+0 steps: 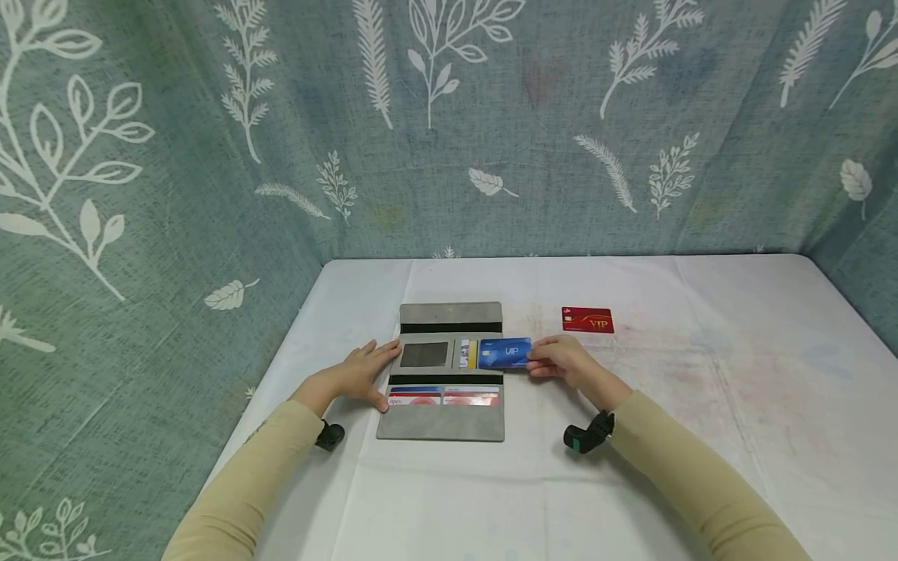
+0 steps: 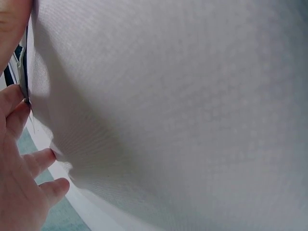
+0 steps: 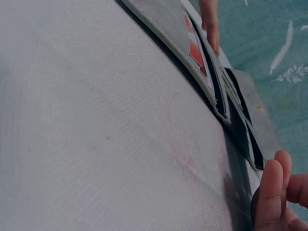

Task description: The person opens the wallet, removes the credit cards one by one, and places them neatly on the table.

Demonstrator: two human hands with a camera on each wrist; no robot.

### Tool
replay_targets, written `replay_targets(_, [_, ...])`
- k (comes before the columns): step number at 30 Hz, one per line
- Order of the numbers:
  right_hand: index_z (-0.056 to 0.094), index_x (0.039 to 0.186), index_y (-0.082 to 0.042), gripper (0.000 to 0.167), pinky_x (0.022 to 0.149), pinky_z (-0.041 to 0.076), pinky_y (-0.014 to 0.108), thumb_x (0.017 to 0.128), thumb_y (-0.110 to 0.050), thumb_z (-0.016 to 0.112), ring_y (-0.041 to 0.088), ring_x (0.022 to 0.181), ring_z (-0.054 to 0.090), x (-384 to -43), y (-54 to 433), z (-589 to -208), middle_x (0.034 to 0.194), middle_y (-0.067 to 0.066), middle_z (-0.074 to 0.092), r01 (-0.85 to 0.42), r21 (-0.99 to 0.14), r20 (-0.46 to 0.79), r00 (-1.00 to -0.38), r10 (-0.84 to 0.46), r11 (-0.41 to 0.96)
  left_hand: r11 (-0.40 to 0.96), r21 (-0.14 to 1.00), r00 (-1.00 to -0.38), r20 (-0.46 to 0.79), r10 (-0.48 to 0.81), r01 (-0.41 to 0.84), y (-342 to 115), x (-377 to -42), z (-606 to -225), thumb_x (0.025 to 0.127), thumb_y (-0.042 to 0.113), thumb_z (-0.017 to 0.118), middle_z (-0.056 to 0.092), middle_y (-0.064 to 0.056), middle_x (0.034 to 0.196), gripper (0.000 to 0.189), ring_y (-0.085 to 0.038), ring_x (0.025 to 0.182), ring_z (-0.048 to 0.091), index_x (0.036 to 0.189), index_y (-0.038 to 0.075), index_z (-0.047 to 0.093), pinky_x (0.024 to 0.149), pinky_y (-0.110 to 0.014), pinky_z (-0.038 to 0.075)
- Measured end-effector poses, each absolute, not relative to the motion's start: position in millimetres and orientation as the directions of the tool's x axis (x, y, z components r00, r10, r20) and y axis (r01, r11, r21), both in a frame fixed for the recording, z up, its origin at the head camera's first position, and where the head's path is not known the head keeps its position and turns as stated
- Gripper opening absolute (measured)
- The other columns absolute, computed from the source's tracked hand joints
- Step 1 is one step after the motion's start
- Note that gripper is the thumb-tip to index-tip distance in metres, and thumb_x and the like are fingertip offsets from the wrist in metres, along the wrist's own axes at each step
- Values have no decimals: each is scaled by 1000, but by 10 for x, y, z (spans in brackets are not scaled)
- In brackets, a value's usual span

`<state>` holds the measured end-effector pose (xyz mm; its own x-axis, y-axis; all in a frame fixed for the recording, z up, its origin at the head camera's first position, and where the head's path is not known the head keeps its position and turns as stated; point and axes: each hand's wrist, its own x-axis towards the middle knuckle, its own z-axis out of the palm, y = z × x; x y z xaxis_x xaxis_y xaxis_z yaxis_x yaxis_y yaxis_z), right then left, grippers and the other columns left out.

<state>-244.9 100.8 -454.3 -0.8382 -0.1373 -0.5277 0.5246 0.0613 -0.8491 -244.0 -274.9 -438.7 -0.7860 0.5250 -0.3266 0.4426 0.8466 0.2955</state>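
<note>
A grey wallet (image 1: 440,425) lies unfolded on the white-covered table, with cards in its lower slots and a dark window in its middle panel. My left hand (image 1: 358,375) rests at the wallet's left edge, fingers spread and thumb near the lower panel. In the left wrist view, that hand (image 2: 21,178) touches the wallet's edge and the cloth. My right hand (image 1: 564,360) pinches the right end of a blue VIP card (image 1: 503,353), whose left end lies over the middle panel beside a yellow-edged card. The right wrist view shows the right hand (image 3: 279,197) by the wallet's edge.
A red VIP card (image 1: 588,319) lies on the table to the right, beyond the right hand. The white cloth (image 1: 666,436) covers the table. A green curtain (image 1: 533,179) with white leaf prints hangs behind and at the sides.
</note>
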Motion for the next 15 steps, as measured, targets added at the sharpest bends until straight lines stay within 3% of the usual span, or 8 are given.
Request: replay_targets(15, [47,119,10,35,59,54,24,89,-5,56,10,56,61,-2403,1104,-4520,67,5,61,517,-855,-517,-840,-164,44,850,304,-786,-336,518,430,-2743,-2434,-4377,59,47,79,12,-14,153,113,-48,135,4,145,2,21,105,-63,8])
